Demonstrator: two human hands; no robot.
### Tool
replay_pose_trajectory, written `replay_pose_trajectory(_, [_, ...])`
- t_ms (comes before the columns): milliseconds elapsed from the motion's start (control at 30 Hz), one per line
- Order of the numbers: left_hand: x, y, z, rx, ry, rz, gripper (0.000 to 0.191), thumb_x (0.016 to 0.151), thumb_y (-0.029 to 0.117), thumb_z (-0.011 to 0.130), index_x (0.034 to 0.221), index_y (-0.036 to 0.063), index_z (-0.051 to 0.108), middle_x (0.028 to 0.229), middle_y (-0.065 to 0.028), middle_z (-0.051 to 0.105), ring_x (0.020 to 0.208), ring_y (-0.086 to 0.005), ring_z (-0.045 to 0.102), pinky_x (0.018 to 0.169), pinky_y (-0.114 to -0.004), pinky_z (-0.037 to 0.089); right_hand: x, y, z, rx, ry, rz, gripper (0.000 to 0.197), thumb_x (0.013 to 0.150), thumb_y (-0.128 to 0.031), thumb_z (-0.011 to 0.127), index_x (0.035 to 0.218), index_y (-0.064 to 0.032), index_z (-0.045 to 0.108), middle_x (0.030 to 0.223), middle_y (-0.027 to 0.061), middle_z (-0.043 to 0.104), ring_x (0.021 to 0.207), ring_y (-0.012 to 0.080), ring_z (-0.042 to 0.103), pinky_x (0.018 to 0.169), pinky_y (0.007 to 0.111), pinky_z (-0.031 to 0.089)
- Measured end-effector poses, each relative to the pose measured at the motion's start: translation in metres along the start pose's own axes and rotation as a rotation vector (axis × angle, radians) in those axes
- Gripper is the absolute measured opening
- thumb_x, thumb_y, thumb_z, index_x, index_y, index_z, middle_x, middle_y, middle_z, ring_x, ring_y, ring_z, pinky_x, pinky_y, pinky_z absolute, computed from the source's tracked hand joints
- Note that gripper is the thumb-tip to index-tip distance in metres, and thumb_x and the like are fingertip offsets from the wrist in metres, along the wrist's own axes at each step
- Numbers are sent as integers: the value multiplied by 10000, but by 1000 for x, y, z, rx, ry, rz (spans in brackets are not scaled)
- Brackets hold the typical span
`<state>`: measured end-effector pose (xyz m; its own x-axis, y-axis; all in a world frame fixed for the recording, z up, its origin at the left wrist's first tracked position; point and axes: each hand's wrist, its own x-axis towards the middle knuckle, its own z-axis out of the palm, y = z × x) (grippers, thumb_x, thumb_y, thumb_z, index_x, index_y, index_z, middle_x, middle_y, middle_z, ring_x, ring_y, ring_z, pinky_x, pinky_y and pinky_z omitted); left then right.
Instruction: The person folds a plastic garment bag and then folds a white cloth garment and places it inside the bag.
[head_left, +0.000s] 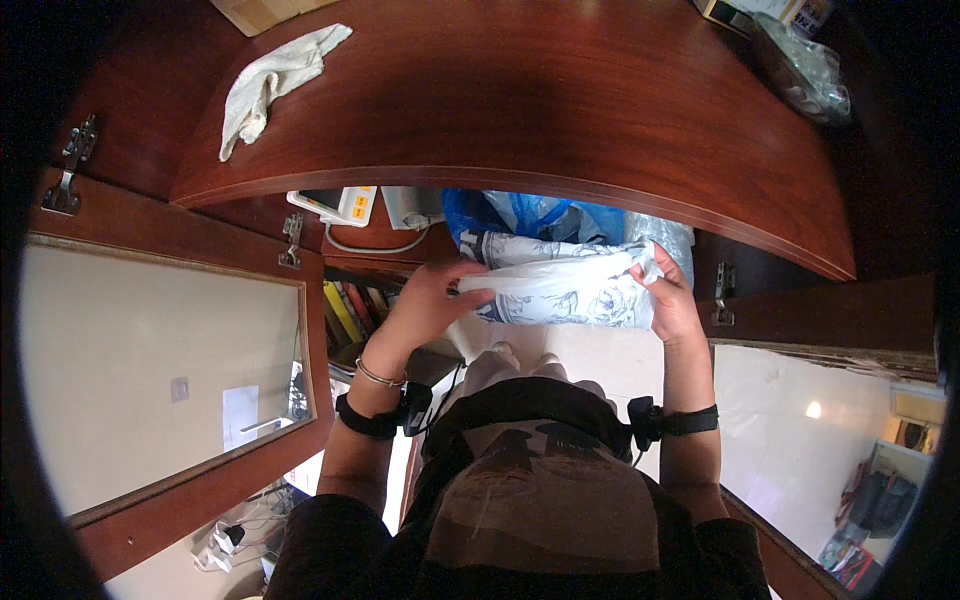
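A white bag with a blue-grey floral print, apparently plastic or thin fabric, is stretched sideways between my hands, below the upper shelf's front edge. My right hand pinches its gathered right end between thumb and fingers. At the left end, my left hand has its thumb and fingers around the bag's rim; whether they press on it is hard to tell. The bag's top lies spread, showing a plain white inner side. Just behind it are a blue plastic bag and clear plastic wrapping.
The wooden cabinet shelf holds a crumpled white cloth and a clear plastic bag. Glass-paned doors stand open at left and right. Below sit a white device with a cable and several books.
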<state>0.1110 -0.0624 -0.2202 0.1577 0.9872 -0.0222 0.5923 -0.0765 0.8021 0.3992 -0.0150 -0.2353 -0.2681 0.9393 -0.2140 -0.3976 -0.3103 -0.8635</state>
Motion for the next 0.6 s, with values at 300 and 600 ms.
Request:
replay_pose_trajectory(300, [0, -18, 3, -841, 166, -50, 133, 780, 113, 617, 871, 39, 552, 1167, -56, 456, 936, -122, 484, 769, -244, 413, -9, 2, -23, 172, -38, 67, 449, 732, 48, 567, 1163, 8, 448, 982, 94, 584, 891, 165, 567, 804, 302, 460])
replay_pose_trajectory(600, [0, 6, 10, -1070, 61, -68, 291, 813, 206, 586, 1043, 63, 480, 1008, -34, 528, 893, -129, 494, 790, -251, 402, -5, 3, -10, 229, 10, 56, 358, 772, 15, 567, 1116, -33, 482, 944, 72, 587, 853, 160, 580, 763, 302, 483])
